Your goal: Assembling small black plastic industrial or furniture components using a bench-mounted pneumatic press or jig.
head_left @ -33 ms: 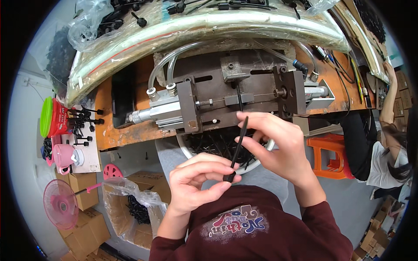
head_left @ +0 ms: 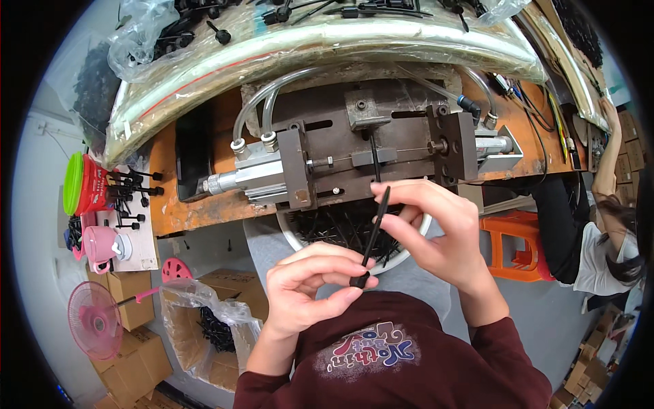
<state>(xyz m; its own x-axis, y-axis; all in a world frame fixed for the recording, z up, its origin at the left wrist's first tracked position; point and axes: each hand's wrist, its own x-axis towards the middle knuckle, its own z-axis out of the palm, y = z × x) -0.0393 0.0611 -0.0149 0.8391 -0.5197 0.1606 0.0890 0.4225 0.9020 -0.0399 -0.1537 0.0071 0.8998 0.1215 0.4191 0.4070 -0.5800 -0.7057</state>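
Note:
A thin black rod with a small dark knob (head_left: 371,244) slants up and right in front of my body. My left hand (head_left: 306,286) is closed on its knobbed lower end, between thumb and fingers. At the upper part, my right hand (head_left: 436,232) has its thumb and index fingertips against the rod, one above the other. Just beyond stands a brown metal clamping fixture (head_left: 344,180) with a silver cylinder (head_left: 255,178) at its left. A similar black rod (head_left: 374,146) lies across the small grey block in its middle.
Below the bench edge is a white-rimmed tub (head_left: 289,235) of black rods. A plastic-lined carton (head_left: 177,334) and pink fan (head_left: 95,320) stand left. An orange stool (head_left: 511,238) and another person (head_left: 606,252) are at right. A plastic-wrapped curved rail (head_left: 327,41) runs behind the fixture.
The rod has dipped very slightly at its upper tip, and my right thumb has shifted a little to the right. My left hand stays almost still.

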